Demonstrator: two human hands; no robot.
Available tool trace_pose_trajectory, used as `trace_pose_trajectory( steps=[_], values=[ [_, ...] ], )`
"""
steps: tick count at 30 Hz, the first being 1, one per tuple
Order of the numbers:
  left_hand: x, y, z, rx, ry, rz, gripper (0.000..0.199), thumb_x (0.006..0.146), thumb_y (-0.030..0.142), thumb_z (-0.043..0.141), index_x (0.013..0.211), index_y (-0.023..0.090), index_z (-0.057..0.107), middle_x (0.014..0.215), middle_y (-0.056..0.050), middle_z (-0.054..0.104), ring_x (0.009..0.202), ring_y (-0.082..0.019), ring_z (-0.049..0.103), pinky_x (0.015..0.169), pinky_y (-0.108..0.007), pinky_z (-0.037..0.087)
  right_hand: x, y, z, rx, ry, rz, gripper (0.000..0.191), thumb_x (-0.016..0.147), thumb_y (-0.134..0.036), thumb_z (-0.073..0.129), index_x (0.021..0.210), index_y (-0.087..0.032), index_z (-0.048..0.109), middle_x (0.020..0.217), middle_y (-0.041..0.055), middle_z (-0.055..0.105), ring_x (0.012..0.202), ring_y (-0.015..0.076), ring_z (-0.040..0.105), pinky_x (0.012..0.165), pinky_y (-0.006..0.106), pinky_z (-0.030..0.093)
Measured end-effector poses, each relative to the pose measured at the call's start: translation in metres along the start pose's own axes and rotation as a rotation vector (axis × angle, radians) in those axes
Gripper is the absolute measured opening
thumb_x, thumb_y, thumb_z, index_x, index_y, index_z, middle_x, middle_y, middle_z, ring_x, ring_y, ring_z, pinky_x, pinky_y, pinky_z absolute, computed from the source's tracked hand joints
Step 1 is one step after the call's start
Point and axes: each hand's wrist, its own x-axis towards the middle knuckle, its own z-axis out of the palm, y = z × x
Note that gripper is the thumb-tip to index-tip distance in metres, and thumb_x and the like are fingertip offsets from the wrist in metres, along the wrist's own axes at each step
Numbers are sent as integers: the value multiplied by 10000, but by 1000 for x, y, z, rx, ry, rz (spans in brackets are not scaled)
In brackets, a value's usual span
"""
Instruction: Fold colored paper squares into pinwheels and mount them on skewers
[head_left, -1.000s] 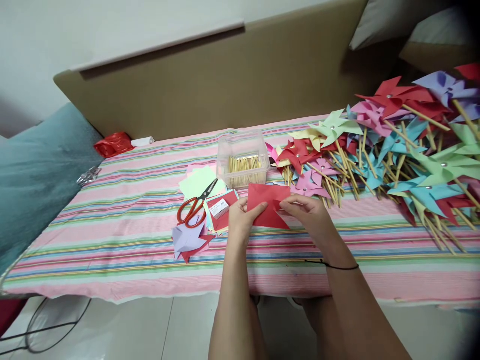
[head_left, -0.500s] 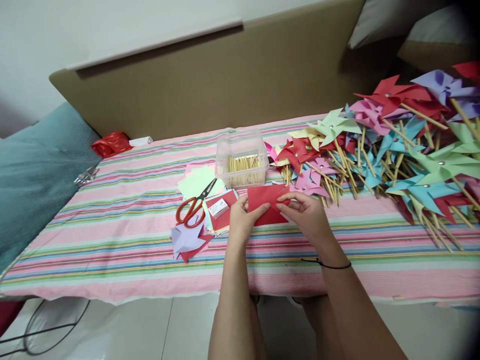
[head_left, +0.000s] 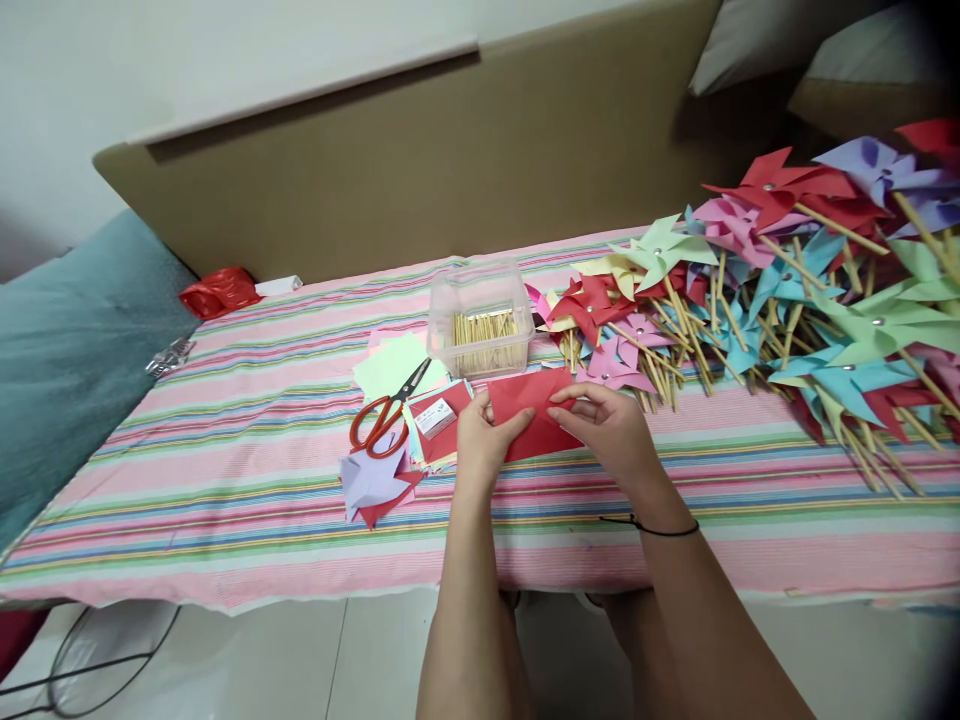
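Observation:
Between my two hands is a red sheet of paper (head_left: 544, 432), held just above the striped cloth. My left hand (head_left: 486, 440) pinches its left side, thumb on top. At its right side my right hand (head_left: 606, 425) grips it between thumb and fingers. To the left of my hands lies a stack of coloured paper, with a red sheet (head_left: 442, 440) uppermost and a small white printed card (head_left: 436, 418) on it. Scissors with red handles (head_left: 388, 412) rest beside that stack. A clear plastic box (head_left: 480, 365) of short wooden sticks (head_left: 487, 328) stands behind the paper.
Many finished paper pinwheels on sticks (head_left: 750, 300) are piled at the right. Cut purple paper (head_left: 373, 478) lies at the front left of the scissors. A red plastic bag (head_left: 221, 292) and a white roll (head_left: 278, 286) sit at the back left. The striped cloth (head_left: 225, 500) covers the surface.
The red sheet has turned slightly and shows more of its surface on the right and below. Both hands keep their grip, almost in place. The view has shifted slightly.

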Motion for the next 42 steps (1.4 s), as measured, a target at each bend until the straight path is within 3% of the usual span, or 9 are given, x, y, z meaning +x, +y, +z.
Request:
trace_pose_trajectory(
  steps=[3, 6, 13, 26, 34, 42],
  values=[
    [1, -1, 1, -7, 27, 0, 377, 559, 283, 813, 877, 135, 676, 773, -64, 736, 644, -198, 672, 622, -309, 530, 0, -2, 2, 48, 20, 22, 277, 639, -314, 761, 837, -203, 601, 736, 3, 641, 651, 141, 624, 624, 275, 527],
    [1, -1, 4, -61, 72, 9, 361, 544, 277, 817, 845, 142, 669, 767, -54, 736, 655, -194, 673, 642, -311, 530, 0, -4, 6, 162, 75, 71, 486, 608, -312, 786, 984, -252, 484, 797, -8, 672, 678, 151, 658, 677, 304, 549],
    [0, 2, 8, -132, 83, 7, 350, 547, 267, 817, 831, 146, 651, 743, -30, 734, 646, -173, 671, 645, -294, 528, 2, 1, 10, 251, 109, 153, 718, 570, -327, 821, 1147, -244, 402, 700, -19, 687, 727, 209, 699, 741, 381, 562],
    [-4, 6, 9, -193, 54, -63, 382, 573, 331, 802, 859, 155, 622, 640, -13, 701, 549, -159, 652, 566, -266, 512, 2, 1, 8, 223, 134, 179, 726, 567, -318, 814, 1170, -240, 419, 672, -15, 692, 665, 219, 696, 709, 390, 564],
    [-1, 0, 9, -179, 20, -25, 470, 501, 272, 846, 888, 144, 612, 815, -70, 742, 692, -204, 691, 674, -328, 543, 1, 1, 7, 210, 121, 173, 720, 565, -301, 819, 1168, -243, 430, 661, -12, 693, 622, 194, 676, 637, 326, 553],
    [-2, 3, 9, -130, 81, 2, 438, 512, 250, 839, 840, 156, 566, 719, -31, 716, 627, -177, 664, 618, -299, 527, 1, 0, 7, 231, 84, 178, 750, 572, -309, 823, 1190, -256, 401, 675, -13, 695, 646, 202, 688, 663, 342, 560]
  ],
)
